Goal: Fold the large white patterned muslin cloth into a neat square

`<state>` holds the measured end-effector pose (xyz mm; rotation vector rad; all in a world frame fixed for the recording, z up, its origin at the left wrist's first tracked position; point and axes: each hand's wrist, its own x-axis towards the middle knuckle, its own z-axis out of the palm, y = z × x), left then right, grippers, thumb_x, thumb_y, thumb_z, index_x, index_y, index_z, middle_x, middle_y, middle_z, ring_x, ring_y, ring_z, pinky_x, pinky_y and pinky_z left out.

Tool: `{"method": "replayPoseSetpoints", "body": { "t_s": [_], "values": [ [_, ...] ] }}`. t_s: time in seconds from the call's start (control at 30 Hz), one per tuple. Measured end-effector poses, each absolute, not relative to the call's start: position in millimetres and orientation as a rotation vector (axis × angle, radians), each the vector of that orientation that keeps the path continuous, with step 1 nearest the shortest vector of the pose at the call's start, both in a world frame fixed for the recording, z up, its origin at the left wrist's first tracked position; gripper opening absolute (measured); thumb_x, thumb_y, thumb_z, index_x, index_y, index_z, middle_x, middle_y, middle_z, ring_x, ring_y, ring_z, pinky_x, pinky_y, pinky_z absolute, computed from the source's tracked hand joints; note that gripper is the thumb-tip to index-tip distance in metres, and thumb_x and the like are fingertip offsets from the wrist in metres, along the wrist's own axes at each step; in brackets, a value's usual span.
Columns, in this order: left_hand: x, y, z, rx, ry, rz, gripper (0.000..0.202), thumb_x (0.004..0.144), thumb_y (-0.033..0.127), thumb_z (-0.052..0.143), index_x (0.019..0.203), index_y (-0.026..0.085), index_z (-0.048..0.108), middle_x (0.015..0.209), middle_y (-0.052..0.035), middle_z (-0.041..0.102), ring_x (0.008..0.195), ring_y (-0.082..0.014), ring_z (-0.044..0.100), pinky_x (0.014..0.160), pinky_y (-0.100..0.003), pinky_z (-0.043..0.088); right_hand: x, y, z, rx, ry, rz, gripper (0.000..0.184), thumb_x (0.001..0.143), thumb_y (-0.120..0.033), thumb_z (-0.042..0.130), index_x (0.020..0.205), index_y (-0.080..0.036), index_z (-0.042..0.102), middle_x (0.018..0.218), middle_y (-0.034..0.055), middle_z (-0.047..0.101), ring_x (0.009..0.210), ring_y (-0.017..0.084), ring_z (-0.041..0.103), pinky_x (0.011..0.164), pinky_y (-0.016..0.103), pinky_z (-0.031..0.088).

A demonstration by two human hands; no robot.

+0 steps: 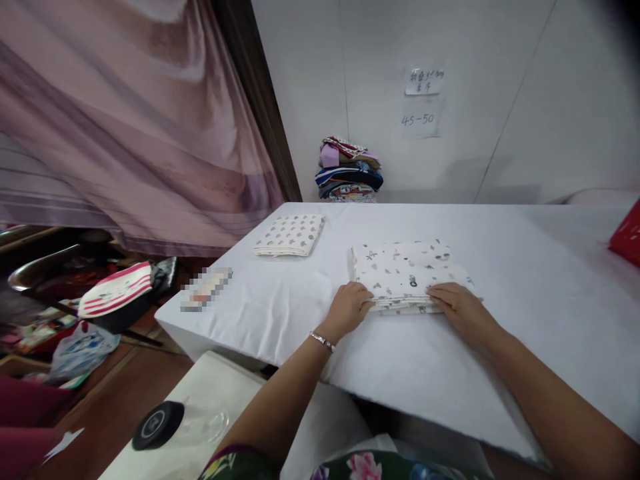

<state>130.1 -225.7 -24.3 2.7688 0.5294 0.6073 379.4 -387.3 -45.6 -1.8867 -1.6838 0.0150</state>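
A folded white cloth with small dark prints (403,270) lies on the white table (500,320). My left hand (349,308) rests at its near left corner, fingers curled on the edge. My right hand (457,307) lies on its near right edge, fingers pressed down on the cloth. A second folded cloth with a dotted pattern (290,235) lies further left, out of reach of both hands. A bracelet is on my left wrist.
A stack of folded colourful cloths (349,172) stands at the table's far edge by the wall. A red object (627,237) sits at the right edge. A pink curtain (125,120) hangs left. A black round device (157,425) lies on a lower white surface.
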Motion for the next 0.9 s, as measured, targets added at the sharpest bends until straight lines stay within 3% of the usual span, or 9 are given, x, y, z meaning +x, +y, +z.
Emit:
{"method": "replayPoseSetpoints", "body": {
  "t_s": [0.27, 0.5, 0.7, 0.9],
  "values": [
    [131, -227, -17, 2.656, 0.565, 0.634, 0.019, 0.088, 0.027, 0.046, 0.084, 0.02, 0.063, 0.087, -0.0027, 0.063, 0.087, -0.0159, 0.055, 0.078, -0.031, 0.041, 374, -390, -42, -1.791, -1.62, -0.059, 0.031, 0.09, -0.036, 0.038, 0.103, -0.024, 0.063, 0.107, 0.0056, 0.062, 0.103, 0.022, 0.053, 0.091, 0.041, 0.042],
    [125, -232, -23, 2.782, 0.52, 0.648, 0.022, 0.09, 0.027, 0.042, 0.089, 0.02, 0.063, 0.09, -0.0057, 0.062, 0.091, -0.0175, 0.054, 0.084, -0.035, 0.039, 379, -391, -45, -1.792, -1.671, 0.032, 0.032, 0.09, -0.038, 0.038, 0.103, -0.027, 0.064, 0.108, 0.0041, 0.063, 0.103, 0.022, 0.054, 0.091, 0.042, 0.043],
    [126, -228, -27, 2.804, 0.494, 0.666, 0.017, 0.085, 0.028, 0.053, 0.096, 0.021, 0.062, 0.094, -0.0053, 0.062, 0.092, -0.0185, 0.053, 0.084, -0.035, 0.038, 385, -390, -49, -1.794, -1.736, 0.043, 0.03, 0.089, -0.039, 0.041, 0.102, -0.025, 0.065, 0.111, 0.0047, 0.061, 0.105, 0.022, 0.052, 0.093, 0.041, 0.043],
    [127, -231, -25, 2.841, 0.494, 0.709, 0.019, 0.089, 0.028, 0.046, 0.094, 0.02, 0.062, 0.09, -0.0051, 0.062, 0.091, -0.0176, 0.052, 0.083, -0.035, 0.037, 382, -391, -45, -1.806, -1.698, 0.042, 0.03, 0.089, -0.039, 0.042, 0.101, -0.026, 0.066, 0.108, 0.0046, 0.062, 0.104, 0.023, 0.054, 0.091, 0.041, 0.044]
  ]
}}
